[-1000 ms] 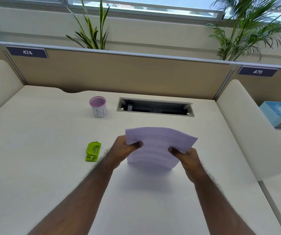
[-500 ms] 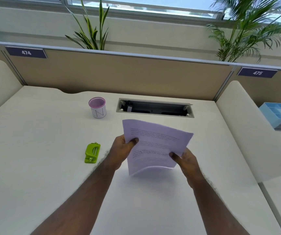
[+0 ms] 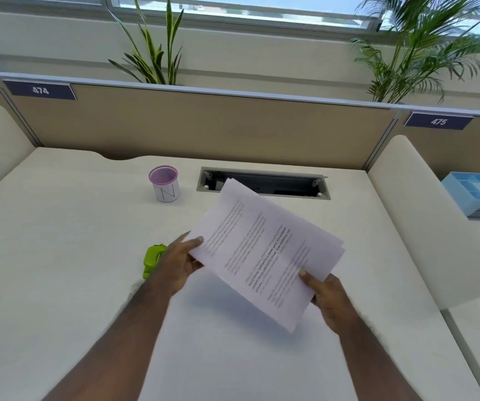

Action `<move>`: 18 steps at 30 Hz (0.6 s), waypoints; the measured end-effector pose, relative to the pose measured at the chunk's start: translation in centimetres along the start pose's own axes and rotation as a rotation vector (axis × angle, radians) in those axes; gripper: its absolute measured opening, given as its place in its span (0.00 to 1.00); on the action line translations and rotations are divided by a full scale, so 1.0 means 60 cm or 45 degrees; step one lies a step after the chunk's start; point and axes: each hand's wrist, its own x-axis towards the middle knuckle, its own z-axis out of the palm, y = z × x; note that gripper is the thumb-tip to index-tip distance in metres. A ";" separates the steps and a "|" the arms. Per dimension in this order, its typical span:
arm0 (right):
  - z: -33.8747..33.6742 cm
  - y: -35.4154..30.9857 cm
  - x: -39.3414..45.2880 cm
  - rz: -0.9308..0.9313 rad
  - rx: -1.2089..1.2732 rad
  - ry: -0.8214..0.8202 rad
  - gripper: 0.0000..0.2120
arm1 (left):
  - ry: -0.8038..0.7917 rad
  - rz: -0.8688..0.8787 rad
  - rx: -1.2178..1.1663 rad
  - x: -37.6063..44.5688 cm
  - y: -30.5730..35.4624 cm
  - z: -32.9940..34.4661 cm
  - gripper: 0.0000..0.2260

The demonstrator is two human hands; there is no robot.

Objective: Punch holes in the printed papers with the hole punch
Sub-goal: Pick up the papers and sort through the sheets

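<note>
Printed papers (image 3: 264, 253), a thin stack of pale sheets with blurred text lines, edges fanned at the right, held tilted above the desk (image 3: 59, 285). Left hand (image 3: 175, 267) pinches the stack's left edge, right hand (image 3: 327, 296) pinches its lower right edge, both forearms extended. One green hole punch (image 3: 152, 260) sits on the desk, partly hidden behind the left hand; one pink-rimmed cup (image 3: 165, 183) farther back.

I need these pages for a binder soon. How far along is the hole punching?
Done: nothing punched that I can see. In hand: the left hand and right hand hold the printed papers above the desk. Left: the green hole punch lies unused beside the left hand; every sheet awaits it.
</note>
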 end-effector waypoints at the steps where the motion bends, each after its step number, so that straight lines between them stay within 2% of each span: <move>1: -0.008 -0.013 0.000 -0.038 -0.037 -0.014 0.14 | -0.063 0.002 0.117 0.000 0.017 -0.014 0.12; 3: -0.017 -0.038 0.000 -0.100 -0.120 -0.044 0.15 | -0.166 -0.002 0.408 0.000 0.043 -0.036 0.13; 6: -0.018 -0.063 0.000 -0.173 -0.221 -0.100 0.16 | -0.245 0.013 0.708 -0.001 0.063 -0.038 0.20; 9: -0.010 -0.068 0.001 -0.214 -0.292 -0.143 0.14 | -0.234 0.102 0.735 -0.007 0.067 -0.018 0.21; 14: -0.007 -0.023 0.011 -0.187 -0.337 -0.060 0.08 | -0.208 0.211 0.793 -0.011 0.020 -0.025 0.16; 18: -0.010 0.012 0.011 -0.172 -0.390 -0.004 0.09 | -0.193 0.245 0.847 -0.019 -0.019 -0.030 0.13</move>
